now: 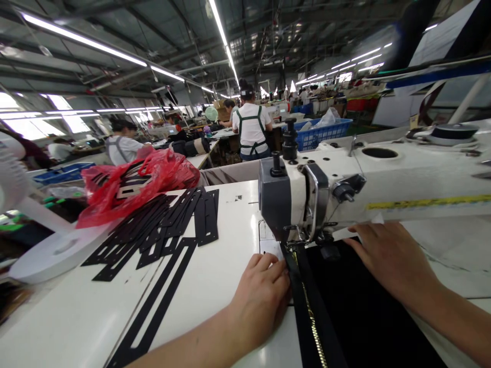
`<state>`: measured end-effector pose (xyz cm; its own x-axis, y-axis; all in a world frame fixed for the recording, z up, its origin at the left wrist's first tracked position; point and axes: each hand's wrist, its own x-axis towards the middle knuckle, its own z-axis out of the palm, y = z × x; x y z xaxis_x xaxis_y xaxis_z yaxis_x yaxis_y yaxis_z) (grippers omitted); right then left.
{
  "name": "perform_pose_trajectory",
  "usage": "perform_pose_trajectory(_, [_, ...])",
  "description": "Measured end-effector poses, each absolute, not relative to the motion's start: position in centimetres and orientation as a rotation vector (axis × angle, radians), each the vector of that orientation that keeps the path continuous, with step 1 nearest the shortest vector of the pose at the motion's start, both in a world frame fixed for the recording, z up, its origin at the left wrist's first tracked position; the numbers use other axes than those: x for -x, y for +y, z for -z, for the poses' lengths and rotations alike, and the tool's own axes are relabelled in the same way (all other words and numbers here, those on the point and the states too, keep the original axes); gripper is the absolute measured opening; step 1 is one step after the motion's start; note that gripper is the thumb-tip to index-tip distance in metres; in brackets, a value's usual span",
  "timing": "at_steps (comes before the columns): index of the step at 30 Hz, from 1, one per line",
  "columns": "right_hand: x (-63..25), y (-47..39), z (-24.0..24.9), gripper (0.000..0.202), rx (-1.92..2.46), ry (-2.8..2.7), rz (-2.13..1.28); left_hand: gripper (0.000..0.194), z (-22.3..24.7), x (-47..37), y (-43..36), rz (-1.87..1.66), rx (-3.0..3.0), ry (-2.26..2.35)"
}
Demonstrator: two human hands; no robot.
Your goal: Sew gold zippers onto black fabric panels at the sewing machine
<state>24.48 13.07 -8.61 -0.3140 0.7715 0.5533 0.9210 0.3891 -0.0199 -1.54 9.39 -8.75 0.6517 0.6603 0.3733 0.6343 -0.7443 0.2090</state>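
A sewing machine (297, 199) stands in front of me, its presser foot down near a long zipper (312, 327) with gold teeth on black tape. The zipper lies along the left side of a black fabric panel (356, 306), which runs from under the machine head toward me. My left hand (263, 289) has its fingers curled and closed at the zipper tape's left edge, just before the needle area; the fingertips are partly hidden. At the panel's upper right edge, my right hand (391, 255) lies flat with thumb and fingers apart, touching the fabric.
Flat black slotted pieces (207, 217) lie in a loose pile on the white table (215, 286), left of the machine. Behind them sits a red plastic bag (141, 179), beside a white fan (57, 250). A blue crate (322, 135) and several people are farther back.
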Motion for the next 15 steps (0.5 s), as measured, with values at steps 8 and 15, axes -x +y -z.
perform_pose_trajectory(8, [-17.5, 9.1, 8.8, 0.033, 0.919, -2.319, 0.301, 0.017, 9.6, 2.3, 9.7, -0.985, -2.676, 1.148])
perform_pose_trajectory(15, [-18.1, 9.7, 9.3, 0.035, 0.932, -2.345, 0.204, 0.025, 9.8, 3.1, 11.0, -0.861, -2.894, 0.773])
